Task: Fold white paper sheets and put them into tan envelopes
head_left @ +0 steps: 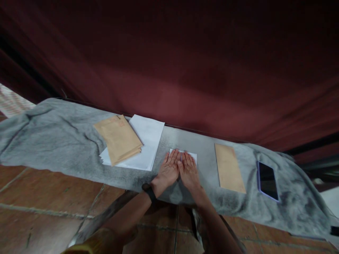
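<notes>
Both hands lie palm-down, side by side, on a small white sheet of paper, apparently folded, at the middle of the grey cloth. My left hand, with a dark band on its wrist, presses flat on the left part of the paper, fingers stretched out. My right hand rests flat on the right part, its thumb close to the left hand. Most of the paper is hidden beneath them. Left of the hands is a stack of white sheets, partly covered by several brown envelopes.
A single brown envelope lies to the right, and beyond it a phone with a purple edge. The grey cloth is wrinkled at both ends. Behind it hangs a dark red curtain; the floor is brown tile.
</notes>
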Demonstrator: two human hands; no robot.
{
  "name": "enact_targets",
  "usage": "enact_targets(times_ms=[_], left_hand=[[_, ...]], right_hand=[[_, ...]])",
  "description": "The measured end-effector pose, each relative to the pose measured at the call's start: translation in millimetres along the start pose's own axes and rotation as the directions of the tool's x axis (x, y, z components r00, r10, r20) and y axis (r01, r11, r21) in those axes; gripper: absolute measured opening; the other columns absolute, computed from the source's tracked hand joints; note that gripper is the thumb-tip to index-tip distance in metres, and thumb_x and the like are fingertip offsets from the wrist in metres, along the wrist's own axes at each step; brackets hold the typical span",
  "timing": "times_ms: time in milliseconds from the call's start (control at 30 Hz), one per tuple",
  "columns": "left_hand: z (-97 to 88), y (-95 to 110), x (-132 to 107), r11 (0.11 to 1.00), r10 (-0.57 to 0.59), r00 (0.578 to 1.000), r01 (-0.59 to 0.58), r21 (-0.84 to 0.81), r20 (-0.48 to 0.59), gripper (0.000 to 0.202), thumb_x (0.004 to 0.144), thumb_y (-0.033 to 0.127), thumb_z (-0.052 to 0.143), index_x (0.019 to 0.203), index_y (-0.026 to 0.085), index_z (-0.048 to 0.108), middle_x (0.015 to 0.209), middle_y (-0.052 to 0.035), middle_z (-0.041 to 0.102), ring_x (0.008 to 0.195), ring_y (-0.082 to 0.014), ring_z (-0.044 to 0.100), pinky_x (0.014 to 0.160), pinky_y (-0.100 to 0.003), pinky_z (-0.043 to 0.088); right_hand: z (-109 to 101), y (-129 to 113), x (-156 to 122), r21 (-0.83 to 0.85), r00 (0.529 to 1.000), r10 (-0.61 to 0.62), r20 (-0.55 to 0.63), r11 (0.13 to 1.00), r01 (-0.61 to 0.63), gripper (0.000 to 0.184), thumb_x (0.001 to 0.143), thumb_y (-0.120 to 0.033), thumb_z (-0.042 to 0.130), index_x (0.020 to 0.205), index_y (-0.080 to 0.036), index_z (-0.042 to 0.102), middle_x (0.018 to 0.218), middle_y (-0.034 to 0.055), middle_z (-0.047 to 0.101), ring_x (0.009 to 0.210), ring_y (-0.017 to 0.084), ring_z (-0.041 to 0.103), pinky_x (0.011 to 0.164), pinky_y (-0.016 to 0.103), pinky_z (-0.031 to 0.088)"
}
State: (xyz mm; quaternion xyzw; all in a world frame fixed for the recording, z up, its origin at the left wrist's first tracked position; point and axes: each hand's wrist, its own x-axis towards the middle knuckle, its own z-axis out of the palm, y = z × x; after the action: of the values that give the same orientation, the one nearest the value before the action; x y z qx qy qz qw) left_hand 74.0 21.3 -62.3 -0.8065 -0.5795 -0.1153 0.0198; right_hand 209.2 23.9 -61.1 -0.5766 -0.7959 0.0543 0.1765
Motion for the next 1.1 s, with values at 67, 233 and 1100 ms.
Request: enact_targets(times_ms=[67,233,1100], left_hand=[[-3.4,-2.7,0.2,1.0,-0.017,1.0,0.017,-0.015,-0.013,0.06,0.1,0.022,0.033,0.158,0.007,0.036,0.164,-0.0154,0.039,0.155,-0.0246,0.03,0.128,-0.046,0.023],[-9.4,-0.7,-2.1,0.998,-0.044,0.999,0.043,-0.048,-0.007,0.061,0.103,0.036,0.037,0.156,0.007,0.039,0.165,-0.0173,0.036,0.156,-0.0282,0.027,0.128,-0.051,0.022],[-20.1,7.3,-3.0,1.0,-0.004,0.999,0.005,-0.028,0.042,0.06,0.107,0.04,0.037,0.155,0.005,0.04,0.163,-0.0181,0.039,0.154,-0.028,0.031,0.129,-0.049,0.019]], right_hand=[[0.8,3.1,-0.9,-0.064,1.0,-0.012,-0.025,0.998,0.01,0.058,0.109,-0.035,0.026,0.157,-0.007,0.039,0.164,0.0197,0.038,0.153,0.028,0.033,0.124,0.052,0.029],[0.9,14.2,-4.7,-0.15,0.997,-0.032,-0.077,0.989,0.021,0.056,0.108,-0.033,0.029,0.156,-0.006,0.04,0.163,0.0229,0.038,0.153,0.031,0.033,0.121,0.055,0.03],[-2.1,43.7,-17.1,-0.23,0.989,-0.027,-0.143,0.973,-0.007,0.063,0.11,-0.044,0.024,0.159,-0.006,0.033,0.159,0.0217,0.044,0.146,0.032,0.041,0.119,0.052,0.031]])
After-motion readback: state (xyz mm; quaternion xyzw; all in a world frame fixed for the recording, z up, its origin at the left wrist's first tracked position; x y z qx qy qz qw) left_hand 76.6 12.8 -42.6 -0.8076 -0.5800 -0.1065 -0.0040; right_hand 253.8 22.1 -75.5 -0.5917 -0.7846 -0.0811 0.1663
